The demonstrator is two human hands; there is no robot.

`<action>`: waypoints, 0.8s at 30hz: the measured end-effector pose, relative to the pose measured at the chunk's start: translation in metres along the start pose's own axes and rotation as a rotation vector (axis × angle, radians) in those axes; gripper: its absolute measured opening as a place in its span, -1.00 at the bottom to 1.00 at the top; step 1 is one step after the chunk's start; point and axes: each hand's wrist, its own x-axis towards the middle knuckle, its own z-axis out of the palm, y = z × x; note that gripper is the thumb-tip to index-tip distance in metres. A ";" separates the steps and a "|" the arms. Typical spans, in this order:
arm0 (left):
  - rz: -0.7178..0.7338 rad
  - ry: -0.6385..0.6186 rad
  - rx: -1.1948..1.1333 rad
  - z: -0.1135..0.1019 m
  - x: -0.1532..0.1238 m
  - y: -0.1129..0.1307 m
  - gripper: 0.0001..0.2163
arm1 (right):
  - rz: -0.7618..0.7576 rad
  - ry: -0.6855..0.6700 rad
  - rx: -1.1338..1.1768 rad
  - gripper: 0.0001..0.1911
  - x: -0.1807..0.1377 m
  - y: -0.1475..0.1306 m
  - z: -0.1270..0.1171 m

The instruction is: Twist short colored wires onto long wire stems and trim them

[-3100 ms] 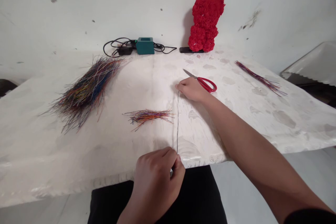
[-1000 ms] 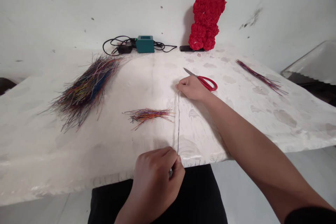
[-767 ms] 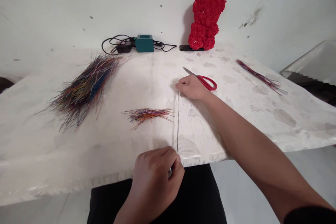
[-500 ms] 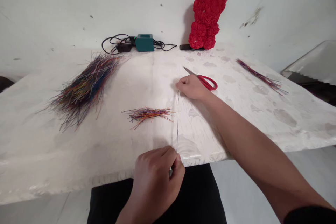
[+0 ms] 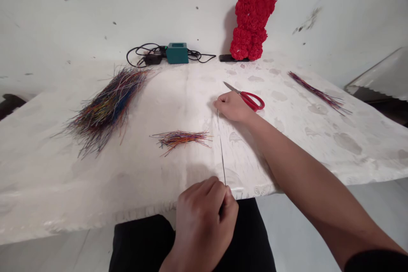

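A thin dark wire (image 5: pixel 221 146) runs taut across the white table (image 5: pixel 318 144) from front to back. My left hand (image 5: pixel 205 219) is at the table's front edge, fingers pinched on the wire's near end. My right hand (image 5: pixel 232 106) rests further back on the table, closed on the wire's far end. Red-handled scissors (image 5: pixel 248 98) lie just right of my right hand. A small bundle of coloured wires (image 5: pixel 180 138) lies left of the taut wire.
A large heap of coloured wires (image 5: pixel 105 108) lies at the left. A slim bunch of purple wires (image 5: pixel 317 93) lies at the right. At the back wall stand a red rose bear (image 5: pixel 251 23), a teal box (image 5: pixel 177 53) and black cables (image 5: pixel 143 56).
My left hand has shifted a little to the right along the front edge, so the wire now slants slightly. My right hand stays put.
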 end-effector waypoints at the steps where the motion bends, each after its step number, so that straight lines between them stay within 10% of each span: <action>1: 0.005 0.020 0.001 -0.001 0.001 0.000 -0.71 | 0.003 0.007 0.004 -0.68 0.000 0.000 0.000; 11: -0.031 0.084 -0.008 -0.004 0.006 0.003 -0.80 | 0.000 0.032 0.014 -0.68 0.002 0.003 0.000; 24: -0.446 -0.051 -0.382 -0.005 0.001 0.019 -0.69 | -0.032 0.005 0.034 -0.66 0.001 -0.001 0.001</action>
